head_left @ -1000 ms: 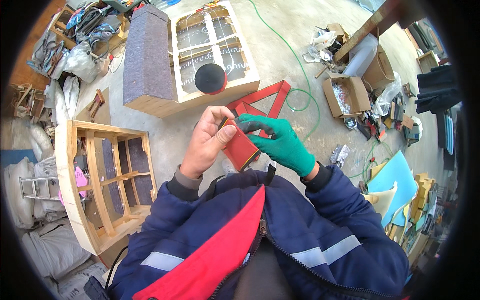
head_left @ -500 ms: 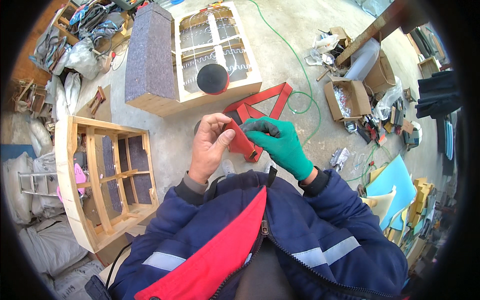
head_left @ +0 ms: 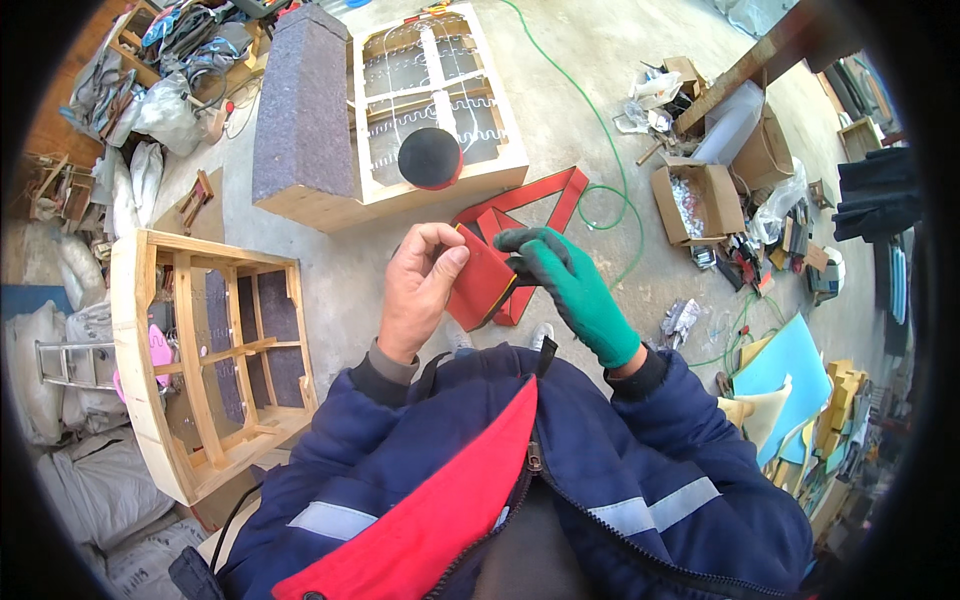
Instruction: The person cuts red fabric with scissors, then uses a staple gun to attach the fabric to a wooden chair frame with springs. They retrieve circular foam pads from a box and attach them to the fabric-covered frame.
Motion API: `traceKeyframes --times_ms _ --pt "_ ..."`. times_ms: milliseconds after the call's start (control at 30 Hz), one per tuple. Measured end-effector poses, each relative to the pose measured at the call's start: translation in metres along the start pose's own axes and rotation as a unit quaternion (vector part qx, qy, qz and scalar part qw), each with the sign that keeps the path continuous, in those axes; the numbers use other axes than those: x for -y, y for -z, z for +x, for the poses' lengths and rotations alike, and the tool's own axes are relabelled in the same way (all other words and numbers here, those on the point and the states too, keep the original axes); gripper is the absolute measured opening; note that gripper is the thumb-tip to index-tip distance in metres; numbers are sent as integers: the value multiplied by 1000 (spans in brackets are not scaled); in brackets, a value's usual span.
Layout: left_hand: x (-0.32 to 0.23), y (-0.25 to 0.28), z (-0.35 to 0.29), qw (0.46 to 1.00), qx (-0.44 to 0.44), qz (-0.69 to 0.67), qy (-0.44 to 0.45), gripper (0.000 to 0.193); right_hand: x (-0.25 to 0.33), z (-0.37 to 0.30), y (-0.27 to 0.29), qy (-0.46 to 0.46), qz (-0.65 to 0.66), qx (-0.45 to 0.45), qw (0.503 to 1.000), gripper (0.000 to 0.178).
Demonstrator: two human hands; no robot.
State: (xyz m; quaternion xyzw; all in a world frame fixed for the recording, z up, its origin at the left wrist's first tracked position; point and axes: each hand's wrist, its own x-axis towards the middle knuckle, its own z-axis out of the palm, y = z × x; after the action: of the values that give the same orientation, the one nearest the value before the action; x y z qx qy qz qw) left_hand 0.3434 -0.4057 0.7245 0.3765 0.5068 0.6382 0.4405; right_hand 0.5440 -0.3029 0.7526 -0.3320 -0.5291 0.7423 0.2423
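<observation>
My left hand [head_left: 424, 290] is bare and pinches a wide red webbing strap [head_left: 480, 283] between thumb and fingers. The piece hangs as a flat flap in front of my body, with a dark edge and a thin yellow line along it. My right hand [head_left: 575, 290] wears a green glove with dark fingertips. Its fingers are at the flap's right edge, and the thumb's grip is partly hidden. Beyond the hands, more red webbing [head_left: 570, 195] lies in angled folds low by the floor. A round roll [head_left: 430, 158] with a black top and red side sits on the sofa frame's front edge.
The wooden sofa frame [head_left: 440, 180] with zigzag springs and a grey felt-covered side [head_left: 305, 110] stands ahead. Another bare wooden frame [head_left: 190, 350] stands at left. A green hose [head_left: 585, 100] crosses the concrete floor. Cardboard boxes [head_left: 715, 200] and blue foam sheets [head_left: 790, 385] lie at right.
The webbing flap has turned so its broad red face shows more. My right fingers have straightened somewhat and shifted to its right edge. My left hand keeps its pinch.
</observation>
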Motion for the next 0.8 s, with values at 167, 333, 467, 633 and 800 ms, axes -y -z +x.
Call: traceKeyframes --times_ms 167,333,467,633,800 --pt "-3 -8 3 999 -11 37 -5 14 -10 -8 -8 29 -144 -6 989 38" --pt "-14 -12 10 906 -27 367 -210 15 -15 -3 -9 74 -242 -40 967 31" --pt "-18 -15 12 857 -21 462 -228 15 -16 0 -13 140 -318 -34 937 22" --pt "-11 -21 14 849 -40 474 -231 13 -27 7 -14 121 -344 -53 929 19" --pt "12 -15 10 868 -141 426 -212 11 -46 25 -3 139 -376 -120 908 19"
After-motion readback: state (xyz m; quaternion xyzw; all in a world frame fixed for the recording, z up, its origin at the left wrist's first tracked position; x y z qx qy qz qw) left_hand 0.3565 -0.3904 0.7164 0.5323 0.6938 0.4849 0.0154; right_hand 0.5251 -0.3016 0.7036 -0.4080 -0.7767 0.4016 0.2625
